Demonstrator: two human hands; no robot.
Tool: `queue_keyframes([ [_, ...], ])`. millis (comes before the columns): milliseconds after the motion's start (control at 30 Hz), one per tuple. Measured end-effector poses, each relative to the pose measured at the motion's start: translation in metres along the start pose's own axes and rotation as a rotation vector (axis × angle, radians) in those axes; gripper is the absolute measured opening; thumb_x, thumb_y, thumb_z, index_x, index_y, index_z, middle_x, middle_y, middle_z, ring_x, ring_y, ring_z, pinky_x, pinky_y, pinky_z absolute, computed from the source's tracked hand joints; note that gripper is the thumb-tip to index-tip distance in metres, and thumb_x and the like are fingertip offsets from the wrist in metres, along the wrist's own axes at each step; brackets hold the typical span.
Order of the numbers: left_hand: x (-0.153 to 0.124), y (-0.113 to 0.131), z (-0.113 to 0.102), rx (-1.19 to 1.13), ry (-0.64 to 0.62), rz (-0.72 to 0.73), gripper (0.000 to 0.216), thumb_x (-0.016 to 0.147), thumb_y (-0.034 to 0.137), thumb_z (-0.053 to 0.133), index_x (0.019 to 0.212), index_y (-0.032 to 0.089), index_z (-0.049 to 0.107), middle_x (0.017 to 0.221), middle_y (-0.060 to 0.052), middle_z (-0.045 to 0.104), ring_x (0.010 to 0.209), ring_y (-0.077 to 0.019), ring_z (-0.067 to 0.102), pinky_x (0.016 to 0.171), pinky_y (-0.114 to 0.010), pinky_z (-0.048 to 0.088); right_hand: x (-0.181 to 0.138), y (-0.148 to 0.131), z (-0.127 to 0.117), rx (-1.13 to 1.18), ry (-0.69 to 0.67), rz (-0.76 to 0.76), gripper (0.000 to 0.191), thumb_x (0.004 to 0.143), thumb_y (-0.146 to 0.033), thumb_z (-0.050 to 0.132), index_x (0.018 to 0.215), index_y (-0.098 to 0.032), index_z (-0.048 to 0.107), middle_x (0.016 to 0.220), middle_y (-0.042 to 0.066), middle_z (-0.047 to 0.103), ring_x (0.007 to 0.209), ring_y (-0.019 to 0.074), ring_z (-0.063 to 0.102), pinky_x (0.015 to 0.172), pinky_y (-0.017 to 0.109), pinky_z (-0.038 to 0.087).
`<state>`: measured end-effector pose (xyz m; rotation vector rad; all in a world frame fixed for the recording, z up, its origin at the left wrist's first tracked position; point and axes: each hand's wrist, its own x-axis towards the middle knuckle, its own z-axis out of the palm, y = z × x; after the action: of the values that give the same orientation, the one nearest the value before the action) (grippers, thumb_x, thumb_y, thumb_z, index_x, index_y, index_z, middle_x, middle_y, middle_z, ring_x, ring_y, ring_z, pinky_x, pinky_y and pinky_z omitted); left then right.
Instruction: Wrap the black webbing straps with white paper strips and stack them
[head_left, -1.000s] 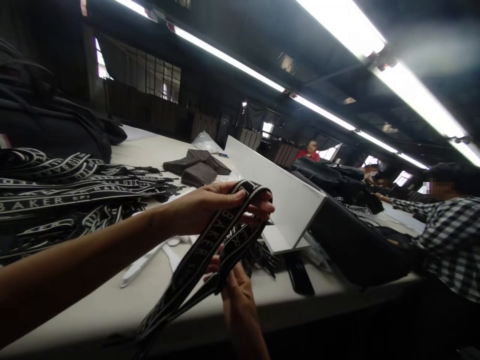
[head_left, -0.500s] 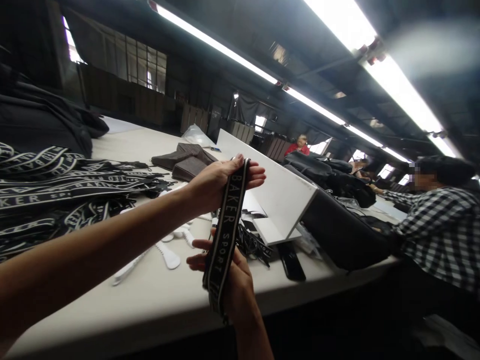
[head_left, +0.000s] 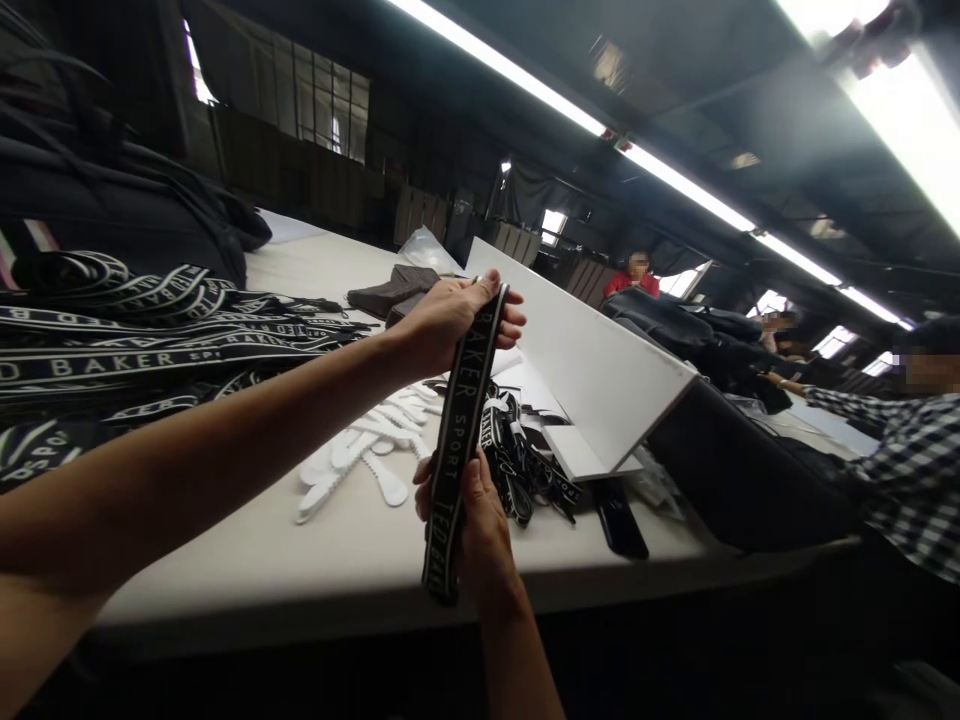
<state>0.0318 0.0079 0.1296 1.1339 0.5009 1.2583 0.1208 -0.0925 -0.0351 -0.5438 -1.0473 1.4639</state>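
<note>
We see a long pale table [head_left: 225, 570] that fills the lower left and middle of the frame. At the left edge lies a big pile of straps [head_left: 112, 350], black with white letters. Black bags [head_left: 90, 210] sit behind it in the upper left. Some white plastic bits [head_left: 360, 455] lie on the table in the middle. Just right of them is a small tangle [head_left: 517, 460] of more straps. A white board [head_left: 592, 370] stands tilted right of the middle, with a phone [head_left: 622, 520] lying below it. Folded dark cloth [head_left: 394, 292] rests further back. A person in a checked shirt [head_left: 907, 470] sits at the right edge, and a person in red [head_left: 637, 280] sits far back. Nothing blocks our view of the hands.

We see one strap [head_left: 459, 430] held up over the table in the middle of the frame, running almost straight up and down. The left hand [head_left: 450, 318] holds its top end, with the fingers curled over it and the thumb pressing from the near side. The right hand [head_left: 472, 520] holds it lower down, closed around it. The strap's bottom end hangs just below that hand, in front of the table edge.
</note>
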Motion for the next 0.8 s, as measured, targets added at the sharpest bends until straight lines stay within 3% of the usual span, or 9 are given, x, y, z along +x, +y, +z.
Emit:
queue_keyframes([
  [133, 0.009, 0.005, -0.005, 0.041, 0.055, -0.02, 0.036, 0.096, 0.037, 0.048, 0.08, 0.007, 0.06, 0.06, -0.006, 0.061, 0.044, -0.0077, 0.052, 0.047, -0.019, 0.045, 0.0, 0.003, 0.008, -0.022, -0.032, -0.008, 0.037, 0.096, -0.056, 0.042, 0.102, -0.02, 0.051, 0.087, 0.005, 0.062, 0.058, 0.0102, 0.045, 0.05, 0.022, 0.034],
  [233, 0.022, 0.006, -0.013, 0.055, 0.063, -0.079, 0.035, 0.096, 0.035, 0.049, 0.078, 0.008, 0.06, 0.057, -0.005, 0.059, 0.042, -0.0077, 0.05, 0.044, -0.019, 0.042, -0.001, 0.006, 0.011, -0.104, -0.086, -0.018, 0.031, 0.092, -0.05, 0.055, 0.101, -0.02, 0.051, 0.085, 0.003, 0.063, 0.057, 0.0088, 0.043, 0.051, 0.021, 0.034],
  [333, 0.028, 0.014, -0.021, 0.072, 0.056, -0.125, 0.033, 0.097, 0.033, 0.046, 0.078, 0.009, 0.061, 0.055, -0.004, 0.057, 0.04, -0.0073, 0.047, 0.042, -0.019, 0.042, 0.0, 0.011, 0.007, -0.24, -0.113, 0.055, 0.03, 0.087, -0.043, 0.065, 0.098, -0.018, 0.054, 0.083, 0.004, 0.067, 0.057, 0.0094, 0.052, 0.056, 0.024, 0.042],
  [433, 0.009, 0.03, -0.03, 0.118, -0.034, -0.112, 0.038, 0.095, 0.039, 0.049, 0.07, 0.013, 0.061, 0.047, -0.001, 0.049, 0.037, -0.0076, 0.044, 0.04, -0.02, 0.041, 0.012, 0.014, -0.009, -0.249, 0.05, 0.127, 0.044, 0.088, -0.052, 0.06, 0.109, -0.014, 0.054, 0.076, 0.006, 0.07, 0.059, 0.0162, 0.064, 0.058, 0.029, 0.051],
  [533, -0.038, 0.036, -0.042, 0.28, -0.215, -0.113, 0.051, 0.091, 0.05, 0.051, 0.055, 0.016, 0.06, 0.037, -0.002, 0.044, 0.033, -0.0091, 0.043, 0.038, -0.021, 0.039, 0.033, -0.002, -0.028, -0.131, 0.305, 0.027, 0.05, 0.08, -0.055, 0.068, 0.104, -0.013, 0.057, 0.072, 0.008, 0.071, 0.062, 0.0207, 0.069, 0.059, 0.032, 0.055],
  [600, -0.073, 0.022, -0.054, 0.426, -0.382, -0.21, 0.048, 0.087, 0.053, 0.054, 0.059, 0.016, 0.066, 0.045, -0.004, 0.056, 0.033, -0.0089, 0.044, 0.034, -0.02, 0.035, 0.048, -0.024, -0.036, -0.047, 0.399, -0.064, 0.041, 0.075, -0.047, 0.075, 0.096, -0.015, 0.06, 0.073, 0.007, 0.072, 0.066, 0.0208, 0.069, 0.064, 0.033, 0.057],
  [667, -0.1, -0.007, -0.068, 0.538, -0.473, -0.331, 0.038, 0.083, 0.05, 0.061, 0.066, 0.017, 0.067, 0.053, -0.002, 0.062, 0.039, -0.0104, 0.051, 0.038, -0.02, 0.039, 0.06, -0.048, -0.038, 0.041, 0.413, -0.117, 0.032, 0.075, -0.034, 0.075, 0.098, -0.018, 0.061, 0.077, 0.004, 0.073, 0.072, 0.0203, 0.07, 0.07, 0.035, 0.058],
  [800, -0.117, -0.073, -0.09, 0.832, -0.399, -0.169, 0.031, 0.085, 0.045, 0.059, 0.076, 0.017, 0.067, 0.072, -0.002, 0.067, 0.073, -0.0168, 0.063, 0.068, -0.024, 0.052, 0.075, -0.078, -0.028, 0.169, 0.293, -0.183, 0.029, 0.079, -0.018, 0.061, 0.108, -0.021, 0.06, 0.081, 0.001, 0.072, 0.076, 0.0164, 0.069, 0.081, 0.037, 0.057],
])
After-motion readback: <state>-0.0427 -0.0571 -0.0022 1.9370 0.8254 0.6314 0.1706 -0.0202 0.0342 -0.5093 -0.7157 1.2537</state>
